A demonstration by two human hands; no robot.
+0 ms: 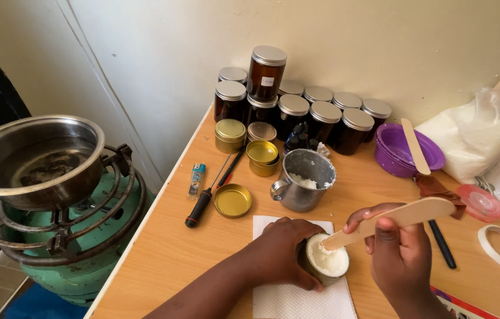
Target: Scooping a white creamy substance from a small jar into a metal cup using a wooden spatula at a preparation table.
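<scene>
Left hand [282,251] wrapped around a small round tin [328,263] of white, waxy paste, standing on a white paper towel [297,301] on the wooden surface [167,248]. Right hand [397,254] closed on a flat wooden spatula [391,221], its long axis slanting down and left so that the tip meets the paste; the tin lies just left of this grip. Behind stands a metal cup [303,180] with similar white matter, beside open gold tins [261,155] and amber, silver-lidded jars [321,115].
</scene>
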